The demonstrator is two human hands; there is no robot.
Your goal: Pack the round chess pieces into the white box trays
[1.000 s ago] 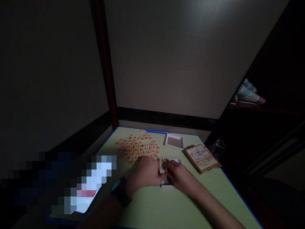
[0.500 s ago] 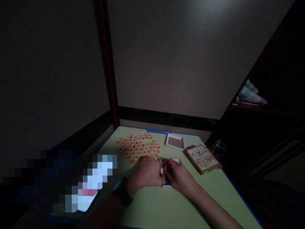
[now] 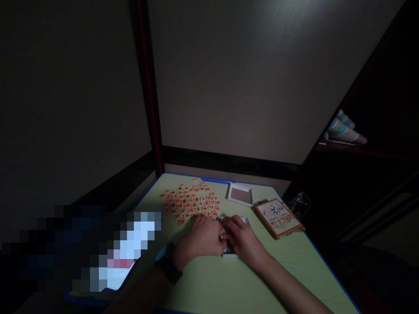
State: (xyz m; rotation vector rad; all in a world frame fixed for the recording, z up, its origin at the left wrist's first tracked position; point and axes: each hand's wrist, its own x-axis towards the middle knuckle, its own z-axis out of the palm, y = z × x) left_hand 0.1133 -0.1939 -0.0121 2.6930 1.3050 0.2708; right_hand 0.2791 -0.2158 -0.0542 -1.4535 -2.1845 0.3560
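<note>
In dim light my left hand (image 3: 199,240) and my right hand (image 3: 244,242) meet over a small white box (image 3: 229,254) on the green table (image 3: 212,283). The left hand curls against the box's left side. My right hand's fingers lie over the box top, hiding most of it and the round game pieces inside. Just beyond the left hand, several flat round pieces (image 3: 191,203) with red and black marks lie spread out face up.
An empty white tray (image 3: 240,194) sits behind the hands. A wooden-framed box (image 3: 278,216) with printed characters lies to the right, near the table's blue edge. A small clear object (image 3: 300,203) stands off that corner. A dark red post (image 3: 149,87) rises at the back left.
My right hand has slid a little left and forward over the box, covering the pieces that showed between the hands. The left hand has barely moved.
</note>
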